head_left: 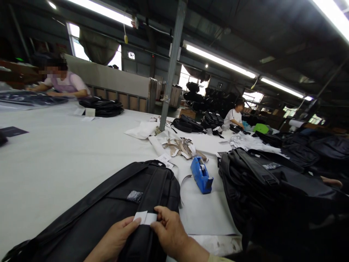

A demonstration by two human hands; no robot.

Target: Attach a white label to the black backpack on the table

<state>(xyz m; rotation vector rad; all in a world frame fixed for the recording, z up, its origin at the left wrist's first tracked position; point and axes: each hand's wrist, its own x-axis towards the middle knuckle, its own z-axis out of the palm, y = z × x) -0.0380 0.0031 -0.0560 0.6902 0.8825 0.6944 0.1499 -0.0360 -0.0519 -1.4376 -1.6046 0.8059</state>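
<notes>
Two of our hands meet at the bottom of the view over a black backpack (109, 211) that lies flat on the pale worktop (54, 160), its straps running away from us toward the handle end. Our left hand (116, 236) comes in from below with its fingers stretched toward a small white label (145, 217), the fingertips touching the label's left edge. Our right hand (170, 231) pinches the label's right end between thumb and forefinger, so the strip is held taut across one of the backpack's shoulder straps. Both hands are closed narrowly on the label, not spread.

Just beyond the backpack, to the right, a blue tape dispenser (201, 174) stands on a white paper sheet (207, 211). Past it lies a loose heap of paper strips and tags (181, 147) near the foot of a grey steel post (171, 65) that rises from the worktop. At our right a pile of black backpacks (272, 185) sits close beside the dispenser.

Farther off, a person in a light top (65, 83) leans over the worktop at the left, near a stack of dark bags (102, 106). Another person in white (233, 116) sits at the far end among more black bags (212, 119).
</notes>
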